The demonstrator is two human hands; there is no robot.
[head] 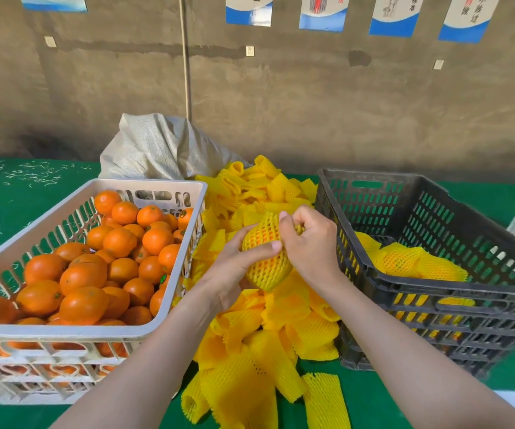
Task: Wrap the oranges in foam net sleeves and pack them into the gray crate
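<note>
While the left hand (234,264) cups the orange (260,236) from below, thumb laid across its front, the right hand (310,243) curls round the far top end of the sleeve (270,274) that covers it, pinching the net. Both hold it above the pile of loose sleeves (281,329) in the middle of the green table (17,205), between the white crate (64,331) of bare oranges (82,275) on the left and the gray crate (435,291) on the right, where wrapped oranges (404,261) lie on the bottom. Farther back, a pale sack (160,147) slumps by the wall (311,103).
</note>
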